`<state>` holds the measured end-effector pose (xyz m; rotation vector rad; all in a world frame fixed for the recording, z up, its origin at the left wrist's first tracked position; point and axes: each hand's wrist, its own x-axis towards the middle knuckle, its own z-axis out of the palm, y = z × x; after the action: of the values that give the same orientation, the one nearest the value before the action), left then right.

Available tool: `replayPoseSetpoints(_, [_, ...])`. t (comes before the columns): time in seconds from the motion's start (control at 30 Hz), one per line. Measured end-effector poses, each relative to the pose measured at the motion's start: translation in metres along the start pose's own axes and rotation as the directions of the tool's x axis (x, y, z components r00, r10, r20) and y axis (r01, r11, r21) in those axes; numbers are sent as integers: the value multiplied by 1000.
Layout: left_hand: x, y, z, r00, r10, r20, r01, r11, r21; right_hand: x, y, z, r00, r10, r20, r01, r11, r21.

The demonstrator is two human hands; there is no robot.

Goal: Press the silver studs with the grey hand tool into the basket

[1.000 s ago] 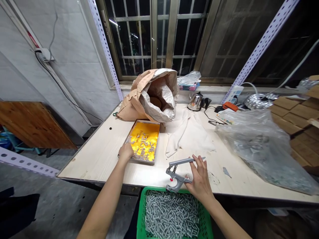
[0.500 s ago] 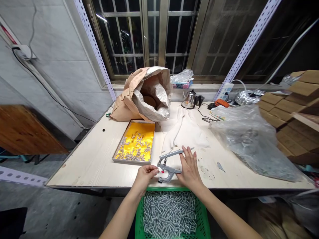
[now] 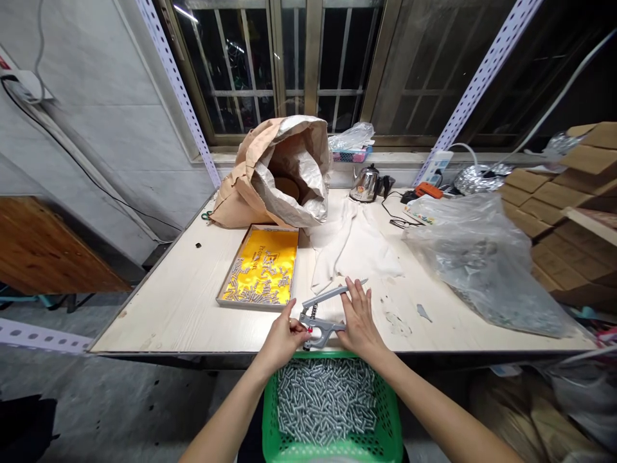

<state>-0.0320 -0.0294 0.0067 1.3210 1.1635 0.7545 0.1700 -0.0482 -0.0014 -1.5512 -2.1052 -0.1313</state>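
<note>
A grey hand press tool (image 3: 322,313) with a spring and a red dot lies at the near edge of the pale table (image 3: 183,302). My right hand (image 3: 357,318) rests over its handles, fingers curled around them. My left hand (image 3: 283,335) is pinched at the tool's jaw, fingers together on something too small to name. A shallow tray with a yellow lining (image 3: 260,270) holds several small metal pieces, left of the tool. Below the table edge a green basket (image 3: 332,444) is full of small silver parts.
A crumpled brown paper sack (image 3: 277,173) stands behind the tray. White cloth (image 3: 351,247) lies mid-table, a large clear plastic bag (image 3: 486,263) to the right, cardboard boxes (image 3: 569,212) far right. A kettle (image 3: 365,184) and cables sit by the barred window.
My left hand left the yellow tray and came to the tool's jaw, now pinched there. The right hand stayed on the tool handles. The view shifted slightly left and down.
</note>
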Motion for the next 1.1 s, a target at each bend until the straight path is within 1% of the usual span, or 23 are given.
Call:
replayPoseSetpoints(0.2, [0,2,-3,995,3,95,-11,997,79,-5,0,4,1000,15,12,-15,1000,24])
replayPoseSetpoints(0.3, [-2,5,0,991,-26,130,21,999,38,-7,-1,4,999,33,19,-34,998,52])
replayPoseSetpoints(0.43, [-7,16,6,981,-80,177,84,996,-10,-7,-5,2,994,98,41,-102,989,111])
replayPoseSetpoints(0.53, [-10,20,8,977,-82,198,89,996,-27,-7,-6,2,990,122,71,-131,982,134])
replayPoseSetpoints(0.63, [-11,17,8,974,-66,215,74,997,-32,-8,-5,1,987,136,83,-145,982,122])
replayPoseSetpoints(0.77, [-12,13,8,974,-50,220,60,997,-39,-7,-4,-3,990,123,65,-127,989,69])
replayPoseSetpoints(0.9, [-13,17,9,970,-66,233,91,991,-98,-6,-3,-7,993,96,62,-98,995,21])
replayPoseSetpoints(1.0, [-15,21,9,972,-77,223,109,985,-135,-6,-3,-11,994,87,59,-87,996,9])
replayPoseSetpoints(1.1, [-17,22,7,969,-93,228,137,973,-188,-6,-1,-13,998,50,28,-51,999,11])
